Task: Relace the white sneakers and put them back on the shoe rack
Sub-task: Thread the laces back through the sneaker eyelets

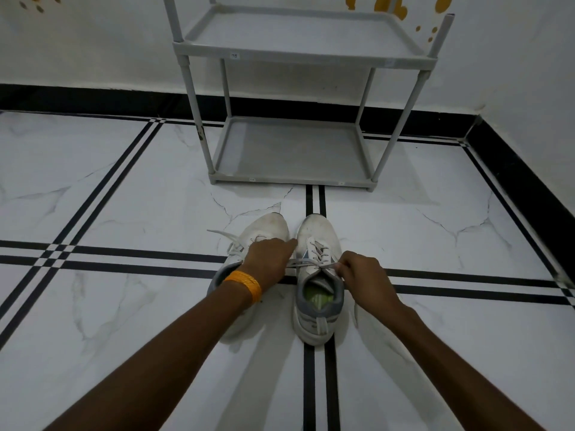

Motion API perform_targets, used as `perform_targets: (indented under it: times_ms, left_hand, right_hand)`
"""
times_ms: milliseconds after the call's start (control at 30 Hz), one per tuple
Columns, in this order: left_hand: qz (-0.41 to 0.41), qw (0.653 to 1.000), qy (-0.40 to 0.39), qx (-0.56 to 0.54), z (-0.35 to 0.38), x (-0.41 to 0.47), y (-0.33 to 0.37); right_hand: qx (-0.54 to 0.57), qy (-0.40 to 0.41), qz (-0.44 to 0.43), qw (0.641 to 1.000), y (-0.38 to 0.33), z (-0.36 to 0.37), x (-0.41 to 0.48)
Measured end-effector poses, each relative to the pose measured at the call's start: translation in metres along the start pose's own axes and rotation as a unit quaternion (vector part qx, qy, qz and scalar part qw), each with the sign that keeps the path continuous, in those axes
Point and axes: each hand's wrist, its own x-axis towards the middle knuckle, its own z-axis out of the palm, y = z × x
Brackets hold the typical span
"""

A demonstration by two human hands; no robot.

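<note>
White lace [306, 265] stretches taut between both grips, left hand [270, 259] and right hand [361, 276] pinching its ends.

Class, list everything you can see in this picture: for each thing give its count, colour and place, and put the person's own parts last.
sneakers: two, white with grey collars, side by side on the floor in front of the rack, toes toward it.
lace: white, pulled taut sideways across the right-side sneaker; the other sneaker's laces trail loose to the left.
shoe rack: one, grey, two bare shelves in view, against the wall.
floor: white marble-look tiles with black stripes.
wall: white, black skirting, orange spots near the top.
wristband: one, orange, on the left wrist.
left hand: over the left-side sneaker, at one end of the lace.
right hand: pinching the lace beside the right-side sneaker.
</note>
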Motion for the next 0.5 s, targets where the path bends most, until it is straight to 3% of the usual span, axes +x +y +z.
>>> perform_targets:
  times_ms: [133,267,367,433,500]
  left_hand:
    - [0.004,0.993,0.094,0.064,-0.016,0.007,0.018]
    - [-0.004,0.979,0.099,-0.180,0.004,0.004,0.037]
    - [-0.033,0.962,0.150,-0.225,0.029,0.006,0.045]
    - [-0.076,0.938,0.162,-0.297,0.037,0.006,0.045]
    - [-0.127,0.887,0.145,-0.419,0.042,0.006,0.048]
  right_hand:
    - [0.088,-0.026,0.067,0.994,0.001,-0.005,0.005]
    - [0.311,-0.093,0.183,0.928,-0.002,-0.011,0.003]
    - [0.408,-0.096,0.242,0.875,-0.010,-0.008,0.004]
    - [0.377,-0.052,0.230,0.896,-0.009,0.002,0.006]
    - [0.296,0.000,0.201,0.934,-0.009,0.013,0.004]
